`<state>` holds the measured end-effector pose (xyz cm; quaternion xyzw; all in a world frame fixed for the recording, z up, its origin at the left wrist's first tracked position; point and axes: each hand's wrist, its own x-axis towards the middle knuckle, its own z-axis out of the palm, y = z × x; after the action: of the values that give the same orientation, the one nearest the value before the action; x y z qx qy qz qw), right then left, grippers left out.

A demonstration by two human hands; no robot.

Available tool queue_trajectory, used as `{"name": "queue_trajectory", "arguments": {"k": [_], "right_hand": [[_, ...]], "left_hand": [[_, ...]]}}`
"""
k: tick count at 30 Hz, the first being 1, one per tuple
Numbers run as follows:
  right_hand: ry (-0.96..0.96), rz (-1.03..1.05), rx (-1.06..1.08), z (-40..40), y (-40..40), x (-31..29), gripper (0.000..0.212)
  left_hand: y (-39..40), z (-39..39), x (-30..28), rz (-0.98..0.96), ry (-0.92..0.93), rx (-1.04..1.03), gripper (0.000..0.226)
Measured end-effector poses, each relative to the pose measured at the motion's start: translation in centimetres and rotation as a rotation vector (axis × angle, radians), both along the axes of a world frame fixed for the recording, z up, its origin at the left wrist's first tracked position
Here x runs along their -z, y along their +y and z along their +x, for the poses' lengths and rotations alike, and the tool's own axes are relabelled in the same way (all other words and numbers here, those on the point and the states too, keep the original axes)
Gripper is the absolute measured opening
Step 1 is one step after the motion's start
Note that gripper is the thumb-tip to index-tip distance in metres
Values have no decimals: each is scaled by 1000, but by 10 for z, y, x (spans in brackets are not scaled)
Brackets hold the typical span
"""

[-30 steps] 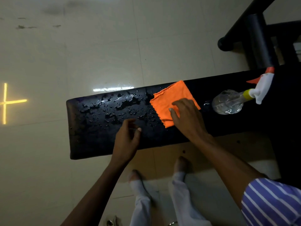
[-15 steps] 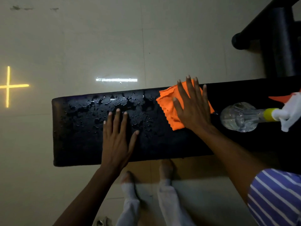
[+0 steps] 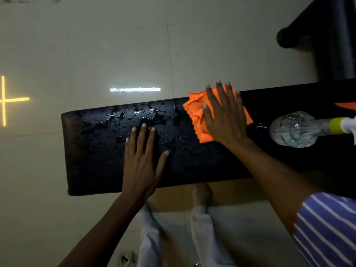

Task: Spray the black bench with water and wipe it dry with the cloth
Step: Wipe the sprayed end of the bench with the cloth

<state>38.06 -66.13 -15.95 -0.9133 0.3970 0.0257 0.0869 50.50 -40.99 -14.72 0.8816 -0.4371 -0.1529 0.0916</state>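
likely a gym: padded black bench [image 3: 100, 160], tiled floor [image 3: 96, 45], black equipment frame [image 3: 337, 35].

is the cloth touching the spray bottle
Apart. The head view shows a strip of bare black bench between the cloth edge and the bottle.

wet bench [image 3: 96, 160] open leftward, left hand [image 3: 140, 166] midway, spray bottle [image 3: 294, 130] blocking right

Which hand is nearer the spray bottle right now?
Right. The right hand lies flat on the orange cloth, just left of the spray bottle lying on the bench. The left hand rests flat farther left, on the wet patch.
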Motion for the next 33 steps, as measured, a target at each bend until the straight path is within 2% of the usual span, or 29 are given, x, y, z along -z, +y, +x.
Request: {"name": "queue_trajectory", "arguments": {"k": [2, 3, 4, 7, 10, 14, 16, 19, 22, 25, 27, 29, 33], "right_hand": [[-10, 27, 201, 29, 16, -4, 59], [-28, 43, 235, 41, 30, -7, 58], [-50, 65, 198, 47, 47, -8, 58], [-45, 69, -98, 27, 81, -9, 61], [13, 37, -197, 14, 53, -10, 61], [22, 75, 120, 66, 34, -6, 59], [-21, 90, 159, 87, 57, -10, 58], [-31, 67, -100, 69, 89, -9, 60], [35, 14, -283, 47, 67, -10, 59], [54, 31, -138, 68, 45, -6, 59], [38, 70, 50, 95, 58, -7, 58], [-7, 84, 108, 111, 87, -10, 58], [-26, 84, -168, 83, 122, -12, 62]], "left_hand": [[2, 2, 0, 0, -10, 21, 75], [2, 3, 0, 2, -16, 31, 75], [4, 4, 0, 1, -15, 38, 75], [8, 10, -2, -25, 2, 43, 74], [17, 24, -2, -16, -18, 16, 74], [33, 40, 2, 25, -45, 4, 76], [38, 42, 3, 26, -54, 25, 76], [38, 44, 2, 10, -43, 33, 76], [40, 47, 2, 5, -35, 21, 75], [44, 51, 4, -16, -13, 28, 73], [46, 51, 4, -24, 1, 28, 72], [46, 52, 4, -31, 6, 29, 72], [50, 56, -2, -33, 3, -1, 70]]}}
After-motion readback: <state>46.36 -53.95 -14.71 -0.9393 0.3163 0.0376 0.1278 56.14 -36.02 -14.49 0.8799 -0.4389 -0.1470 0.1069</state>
